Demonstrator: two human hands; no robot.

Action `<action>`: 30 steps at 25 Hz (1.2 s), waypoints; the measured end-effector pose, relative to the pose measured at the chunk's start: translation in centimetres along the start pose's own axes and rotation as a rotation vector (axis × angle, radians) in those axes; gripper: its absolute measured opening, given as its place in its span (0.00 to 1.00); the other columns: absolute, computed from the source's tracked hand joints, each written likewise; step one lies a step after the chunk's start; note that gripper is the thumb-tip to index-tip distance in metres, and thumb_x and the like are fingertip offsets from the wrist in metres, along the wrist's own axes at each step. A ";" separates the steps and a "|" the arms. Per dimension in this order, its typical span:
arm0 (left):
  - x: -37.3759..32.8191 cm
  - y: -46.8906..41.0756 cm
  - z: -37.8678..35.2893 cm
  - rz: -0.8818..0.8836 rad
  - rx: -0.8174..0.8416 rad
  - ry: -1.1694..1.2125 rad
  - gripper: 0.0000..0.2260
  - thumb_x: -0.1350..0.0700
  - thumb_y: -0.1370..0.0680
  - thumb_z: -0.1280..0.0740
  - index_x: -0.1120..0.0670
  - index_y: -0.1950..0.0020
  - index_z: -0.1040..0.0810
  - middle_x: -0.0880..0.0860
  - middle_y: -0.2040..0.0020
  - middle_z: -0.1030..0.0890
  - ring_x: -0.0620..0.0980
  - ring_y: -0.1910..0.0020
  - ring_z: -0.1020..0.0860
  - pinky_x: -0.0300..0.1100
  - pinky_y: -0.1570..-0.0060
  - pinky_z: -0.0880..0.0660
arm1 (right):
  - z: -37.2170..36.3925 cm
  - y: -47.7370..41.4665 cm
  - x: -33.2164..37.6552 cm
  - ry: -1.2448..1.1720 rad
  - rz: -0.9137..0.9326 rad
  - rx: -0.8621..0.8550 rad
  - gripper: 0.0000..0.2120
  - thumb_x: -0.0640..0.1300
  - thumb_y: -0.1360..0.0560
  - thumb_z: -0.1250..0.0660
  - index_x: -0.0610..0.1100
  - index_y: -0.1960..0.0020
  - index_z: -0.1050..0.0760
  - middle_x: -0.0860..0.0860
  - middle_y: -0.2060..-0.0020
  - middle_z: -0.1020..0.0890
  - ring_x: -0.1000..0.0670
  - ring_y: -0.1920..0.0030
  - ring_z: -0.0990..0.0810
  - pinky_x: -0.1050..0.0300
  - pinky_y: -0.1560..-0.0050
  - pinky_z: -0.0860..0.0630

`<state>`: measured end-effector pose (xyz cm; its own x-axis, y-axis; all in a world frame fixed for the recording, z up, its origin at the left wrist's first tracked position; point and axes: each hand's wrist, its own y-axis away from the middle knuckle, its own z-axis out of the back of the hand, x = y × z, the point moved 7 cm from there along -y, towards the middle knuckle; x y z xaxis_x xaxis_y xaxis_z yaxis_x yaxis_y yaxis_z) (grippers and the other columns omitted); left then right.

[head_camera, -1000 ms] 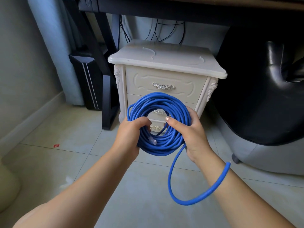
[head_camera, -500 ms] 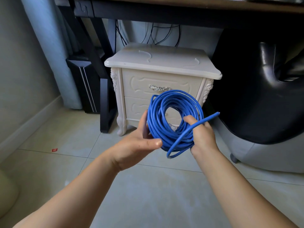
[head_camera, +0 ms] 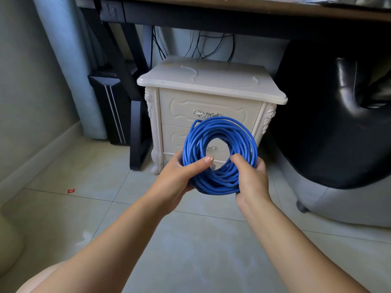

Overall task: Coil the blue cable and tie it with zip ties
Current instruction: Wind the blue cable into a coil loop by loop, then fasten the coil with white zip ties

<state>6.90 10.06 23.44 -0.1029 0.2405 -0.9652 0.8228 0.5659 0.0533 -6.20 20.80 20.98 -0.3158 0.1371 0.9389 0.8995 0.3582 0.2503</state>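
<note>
The blue cable is wound into a round coil of several loops, held upright in front of the cabinet. My left hand grips the coil's lower left, thumb lying across the loops. My right hand grips the lower right, fingers hooked through the middle. A pale connector end shows inside the ring near my left thumb. No loose tail hangs from the coil. Two thin clear curved strips, possibly zip ties, lie on the cabinet top.
A cream bedside cabinet with two drawers stands just behind the coil, under a dark desk. A black chair fills the right. A black computer case and desk leg stand left. Tiled floor lies below, with a small red scrap.
The loose cable tail that hung in a loop below my right arm has been wound into the coil. Both hands have shifted to grip the coil's lower edge.
</note>
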 end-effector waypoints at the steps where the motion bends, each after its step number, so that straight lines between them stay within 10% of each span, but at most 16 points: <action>1: 0.0 0.1 0.1 0.015 -0.010 0.003 0.20 0.50 0.30 0.26 0.56 0.42 0.25 0.54 0.55 0.17 0.60 0.44 0.19 0.52 0.48 0.20 | -0.1 0.2 0.0 0.020 0.014 0.009 0.19 0.42 0.33 0.28 0.52 0.44 0.25 0.44 0.47 0.18 0.44 0.52 0.16 0.47 0.53 0.18; 6: -0.5 0.0 0.7 0.024 -0.090 0.012 0.22 0.42 0.35 0.25 0.48 0.44 0.24 0.48 0.61 0.16 0.52 0.50 0.16 0.54 0.48 0.20 | -0.7 1.2 1.1 0.076 0.153 0.040 0.19 0.38 0.30 0.29 0.52 0.43 0.26 0.49 0.52 0.18 0.53 0.59 0.20 0.57 0.57 0.22; 11: -0.7 -0.5 1.9 0.032 -0.227 -0.019 0.06 0.64 0.29 0.29 0.59 0.55 0.25 0.56 0.70 0.21 0.53 0.60 0.17 0.48 0.56 0.22 | -1.4 1.6 1.5 0.135 0.207 0.109 0.19 0.38 0.28 0.29 0.51 0.41 0.28 0.57 0.60 0.20 0.63 0.66 0.21 0.69 0.64 0.25; 16: -1.4 -1.2 4.0 0.047 -0.314 -0.021 0.05 0.69 0.29 0.36 0.60 0.59 0.27 0.59 0.70 0.24 0.56 0.64 0.20 0.46 0.61 0.22 | -3.1 1.1 0.9 0.290 0.072 0.268 0.25 0.50 0.31 0.23 0.51 0.38 0.28 0.53 0.50 0.17 0.56 0.52 0.17 0.56 0.48 0.21; 24: -2.7 -3.2 5.9 0.007 -0.261 -0.318 0.15 0.66 0.35 0.31 0.59 0.49 0.25 0.57 0.66 0.22 0.52 0.72 0.23 0.45 0.67 0.24 | -9.9 0.3 6.9 1.122 0.698 0.506 0.46 0.51 0.34 0.24 0.63 0.24 0.48 0.56 0.28 0.35 0.54 0.28 0.38 0.54 0.29 0.38; 30: -2.4 -5.2 6.8 0.051 -0.180 -0.212 0.16 0.65 0.32 0.26 0.58 0.47 0.24 0.59 0.63 0.20 0.54 0.68 0.21 0.45 0.65 0.22 | -15.4 -3.9 6.1 1.347 0.616 0.660 0.29 0.42 0.33 0.28 0.58 0.35 0.29 0.54 0.46 0.21 0.51 0.49 0.22 0.54 0.50 0.24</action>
<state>6.64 1.16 23.69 0.0713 0.1123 -0.9911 0.7093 0.6929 0.1296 -6.99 6.05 29.42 0.8230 -0.3362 0.4578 0.3915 0.9198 -0.0282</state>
